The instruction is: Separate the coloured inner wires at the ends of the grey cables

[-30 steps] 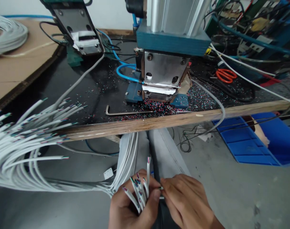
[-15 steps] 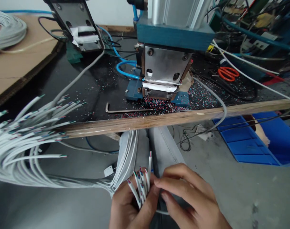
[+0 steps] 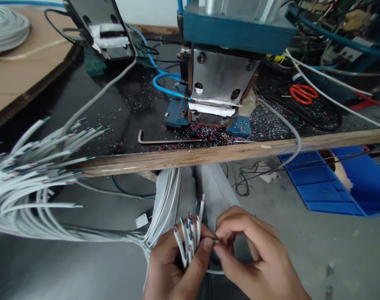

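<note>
My left hand (image 3: 174, 268) is closed round a small bunch of white cables (image 3: 189, 237) whose stripped, coloured ends stick up between thumb and fingers. My right hand (image 3: 249, 254) pinches the tip of a single white cable (image 3: 215, 241) right beside my left thumb, over my lap. That cable's body loops under my hands. A big fan of white cables (image 3: 36, 166) with coloured ends spreads from the left and runs down towards my left hand.
A blue and steel press machine (image 3: 222, 75) stands on the black bench, with coloured wire scraps (image 3: 208, 135) and a hex key (image 3: 164, 141) before it. Orange scissors (image 3: 302, 93) lie at the right. The bench's wooden edge (image 3: 240, 152) crosses above my knees. A blue bin (image 3: 340, 187) sits on the floor.
My right hand opened over the bunch, then closed again into a pinch on one cable tip. Both hands and the bunch rose slightly in view.
</note>
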The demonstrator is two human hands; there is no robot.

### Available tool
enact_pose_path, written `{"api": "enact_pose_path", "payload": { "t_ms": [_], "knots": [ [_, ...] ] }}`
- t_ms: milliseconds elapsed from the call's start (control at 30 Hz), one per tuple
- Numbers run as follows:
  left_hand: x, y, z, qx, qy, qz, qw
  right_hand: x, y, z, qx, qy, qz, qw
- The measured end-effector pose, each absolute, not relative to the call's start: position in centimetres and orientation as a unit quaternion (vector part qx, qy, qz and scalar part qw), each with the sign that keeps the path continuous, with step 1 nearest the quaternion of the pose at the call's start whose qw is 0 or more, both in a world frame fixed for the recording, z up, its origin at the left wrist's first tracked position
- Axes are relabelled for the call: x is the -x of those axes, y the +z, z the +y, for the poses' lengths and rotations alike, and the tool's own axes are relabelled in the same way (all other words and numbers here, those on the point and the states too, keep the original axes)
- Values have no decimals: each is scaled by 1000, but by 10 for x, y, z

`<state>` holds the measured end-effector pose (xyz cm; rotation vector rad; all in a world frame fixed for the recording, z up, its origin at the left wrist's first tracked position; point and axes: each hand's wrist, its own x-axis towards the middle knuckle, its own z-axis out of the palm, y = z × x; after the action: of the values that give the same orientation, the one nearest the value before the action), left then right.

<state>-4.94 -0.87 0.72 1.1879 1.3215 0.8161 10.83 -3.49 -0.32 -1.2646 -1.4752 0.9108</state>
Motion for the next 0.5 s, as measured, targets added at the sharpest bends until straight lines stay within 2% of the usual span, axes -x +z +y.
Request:
{"api": "enact_pose_path", "payload": {
  "t_ms": [200,333,400,500],
  "knots": [
    [50,3,-10,-499,370,553,555,-103,-1,-38,538,478,-529,450],
    [44,7,-11,-448,398,582,550,-93,-13,-44,484,630,-375,478],
    [46,7,-8,-480,396,559,548,-90,-20,-45,439,689,-327,475],
    [56,4,-2,-572,368,520,516,-91,-23,-40,434,699,-340,455]
  ]
}}
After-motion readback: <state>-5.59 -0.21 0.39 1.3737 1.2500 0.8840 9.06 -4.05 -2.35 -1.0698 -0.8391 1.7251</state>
